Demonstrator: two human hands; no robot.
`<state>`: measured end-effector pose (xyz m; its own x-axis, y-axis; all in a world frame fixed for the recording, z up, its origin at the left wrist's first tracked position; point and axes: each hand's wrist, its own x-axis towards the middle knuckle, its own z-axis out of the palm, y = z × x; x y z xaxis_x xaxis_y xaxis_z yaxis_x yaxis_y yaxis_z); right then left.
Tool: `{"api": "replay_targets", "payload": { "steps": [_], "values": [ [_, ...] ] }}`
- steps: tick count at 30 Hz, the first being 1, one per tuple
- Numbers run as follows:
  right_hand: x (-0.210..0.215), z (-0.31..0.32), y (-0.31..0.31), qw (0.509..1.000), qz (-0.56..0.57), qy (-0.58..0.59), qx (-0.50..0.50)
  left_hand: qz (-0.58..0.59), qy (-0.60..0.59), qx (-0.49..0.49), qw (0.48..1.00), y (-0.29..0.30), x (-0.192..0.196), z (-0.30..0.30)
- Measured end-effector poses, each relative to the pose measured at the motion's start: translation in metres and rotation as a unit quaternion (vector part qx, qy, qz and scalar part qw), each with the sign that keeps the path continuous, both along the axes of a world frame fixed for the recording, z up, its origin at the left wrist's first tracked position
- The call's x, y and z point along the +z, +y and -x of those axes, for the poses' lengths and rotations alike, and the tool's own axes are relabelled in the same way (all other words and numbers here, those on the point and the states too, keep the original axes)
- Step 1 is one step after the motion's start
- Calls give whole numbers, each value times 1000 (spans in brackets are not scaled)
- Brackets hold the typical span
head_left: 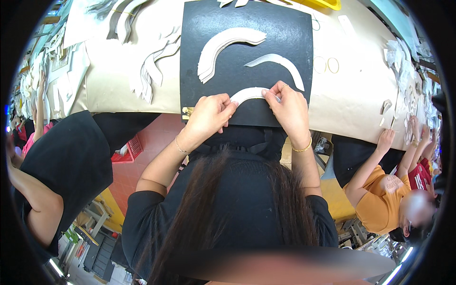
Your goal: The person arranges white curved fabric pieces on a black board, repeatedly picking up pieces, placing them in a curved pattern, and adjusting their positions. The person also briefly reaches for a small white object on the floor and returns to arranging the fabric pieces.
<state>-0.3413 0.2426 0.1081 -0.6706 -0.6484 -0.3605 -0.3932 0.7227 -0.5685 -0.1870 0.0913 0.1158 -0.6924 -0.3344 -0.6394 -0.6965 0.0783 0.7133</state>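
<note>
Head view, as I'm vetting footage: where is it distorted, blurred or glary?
Head view: the table curves toward the rim; head view: a smeared patch crosses the bottom; head view: lights glare at lower right; head view: the white strip in the left hand and right hand looks fairly sharp.

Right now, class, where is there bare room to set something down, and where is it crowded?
Free: beige tabletop below the two loops; the upper right of the black mat, above the lone strip. Crowded: around stacked strips; where the left hand and right hand hold another strip; left of the mat, under wavy strips.
</note>
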Motion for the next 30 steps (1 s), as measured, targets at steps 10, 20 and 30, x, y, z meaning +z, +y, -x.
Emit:
{"api": "replay_targets", "payload": {
  "steps": [10, 20, 30],
  "values": [
    [-1, -5, 0, 999, 16, 49, 12, 67, 9, -35, 997, 0, -1, 3],
    [-1, -7, 0, 997, 21, 71, 17, 11, -58, -17, 998, -15, 1, -15],
    [0, -7, -1, 997, 10, 72, 25, 163, -61, -95, 980, -16, 6, -17]
  ]
}}
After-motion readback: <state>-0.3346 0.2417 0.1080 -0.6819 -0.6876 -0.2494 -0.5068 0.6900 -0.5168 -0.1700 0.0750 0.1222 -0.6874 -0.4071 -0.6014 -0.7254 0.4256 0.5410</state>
